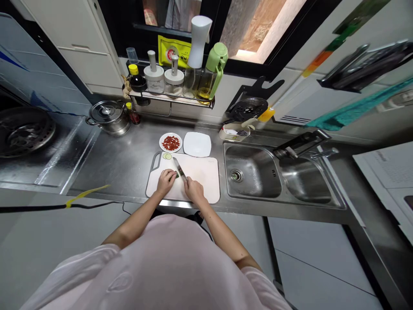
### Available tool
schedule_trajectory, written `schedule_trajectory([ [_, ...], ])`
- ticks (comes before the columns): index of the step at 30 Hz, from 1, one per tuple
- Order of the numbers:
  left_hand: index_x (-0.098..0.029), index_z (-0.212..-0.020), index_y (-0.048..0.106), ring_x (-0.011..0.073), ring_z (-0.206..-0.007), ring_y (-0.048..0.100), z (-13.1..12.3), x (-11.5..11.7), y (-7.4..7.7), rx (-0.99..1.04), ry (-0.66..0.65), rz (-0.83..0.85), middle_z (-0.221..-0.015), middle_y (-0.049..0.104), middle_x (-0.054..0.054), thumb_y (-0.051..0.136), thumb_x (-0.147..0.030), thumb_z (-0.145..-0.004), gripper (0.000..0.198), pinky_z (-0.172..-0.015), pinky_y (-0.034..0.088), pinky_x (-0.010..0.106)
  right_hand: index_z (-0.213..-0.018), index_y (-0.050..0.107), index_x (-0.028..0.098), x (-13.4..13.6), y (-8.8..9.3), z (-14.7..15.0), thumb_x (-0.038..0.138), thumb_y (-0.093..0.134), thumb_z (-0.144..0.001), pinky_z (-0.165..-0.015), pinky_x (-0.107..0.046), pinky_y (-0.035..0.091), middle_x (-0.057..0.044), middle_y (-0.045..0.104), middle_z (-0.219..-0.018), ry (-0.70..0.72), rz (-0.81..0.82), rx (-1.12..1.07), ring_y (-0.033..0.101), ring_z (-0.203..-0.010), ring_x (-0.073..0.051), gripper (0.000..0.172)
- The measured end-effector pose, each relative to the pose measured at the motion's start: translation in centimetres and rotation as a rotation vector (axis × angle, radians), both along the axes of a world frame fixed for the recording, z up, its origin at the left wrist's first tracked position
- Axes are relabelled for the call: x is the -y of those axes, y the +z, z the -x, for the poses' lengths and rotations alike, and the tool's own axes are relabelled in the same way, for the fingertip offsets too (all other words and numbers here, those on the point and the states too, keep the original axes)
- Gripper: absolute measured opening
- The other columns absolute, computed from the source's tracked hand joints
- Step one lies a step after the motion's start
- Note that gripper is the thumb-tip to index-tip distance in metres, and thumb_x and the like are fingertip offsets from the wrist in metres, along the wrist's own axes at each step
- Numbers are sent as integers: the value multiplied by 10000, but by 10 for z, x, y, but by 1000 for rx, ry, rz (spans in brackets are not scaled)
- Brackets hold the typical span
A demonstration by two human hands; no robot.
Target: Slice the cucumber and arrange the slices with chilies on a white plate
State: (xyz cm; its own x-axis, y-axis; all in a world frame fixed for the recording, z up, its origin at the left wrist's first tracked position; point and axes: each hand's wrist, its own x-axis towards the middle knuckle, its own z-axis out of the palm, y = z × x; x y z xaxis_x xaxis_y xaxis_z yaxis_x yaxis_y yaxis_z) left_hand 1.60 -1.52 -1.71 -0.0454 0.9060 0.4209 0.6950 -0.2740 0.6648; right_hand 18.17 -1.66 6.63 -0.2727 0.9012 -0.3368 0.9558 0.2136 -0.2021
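Note:
A white cutting board (206, 181) with a grey handle lies on the steel counter in front of me. My left hand (166, 181) is closed over a dark green vegetable piece (177, 175), probably cucumber, mostly hidden by my fingers. In my right hand (194, 190) is a kitchen knife (179, 167), its blade slanting up and left beside the piece. Pale green round slices (167, 156) rest at the board's upper left corner. Just behind the board stand a round white plate (161, 146) of chopped red pieces (171, 143) and a square white plate (197, 144).
A lidded steel pot (109, 118) stands at the left, with a stove burner (26, 131) beyond it. On the wall rack (190, 99) are jars, bottles and an oil jug (213, 71). To the right is a double sink (254, 172) with a faucet (303, 144).

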Motion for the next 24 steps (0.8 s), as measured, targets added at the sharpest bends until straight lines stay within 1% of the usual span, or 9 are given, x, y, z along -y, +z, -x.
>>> schedule_trajectory([
  [7,-225,-987,635,168,-910,538,2,0,-5,-25,-19,-20,-930,583,55,474,-252,-874,199,-834,448,342,-1092,481,201,1,2,1,360,253,-956,-662,-267,375,-70,656,-857,8,0,9,623,-799,-208,310],
  [16,-233,-1021,634,167,-918,530,3,0,-5,-47,-31,-25,-941,581,55,474,-246,-874,218,-835,451,338,-1100,482,181,3,11,2,330,262,-962,-718,-271,381,-92,650,-909,8,56,8,614,-852,-199,300],
  [24,-222,-999,634,168,-911,524,2,0,-3,-43,-36,-22,-946,586,55,472,-246,-876,205,-836,447,341,-1077,493,181,4,10,2,314,281,-950,-693,-271,387,-88,654,-896,25,35,23,621,-834,-211,281],
])
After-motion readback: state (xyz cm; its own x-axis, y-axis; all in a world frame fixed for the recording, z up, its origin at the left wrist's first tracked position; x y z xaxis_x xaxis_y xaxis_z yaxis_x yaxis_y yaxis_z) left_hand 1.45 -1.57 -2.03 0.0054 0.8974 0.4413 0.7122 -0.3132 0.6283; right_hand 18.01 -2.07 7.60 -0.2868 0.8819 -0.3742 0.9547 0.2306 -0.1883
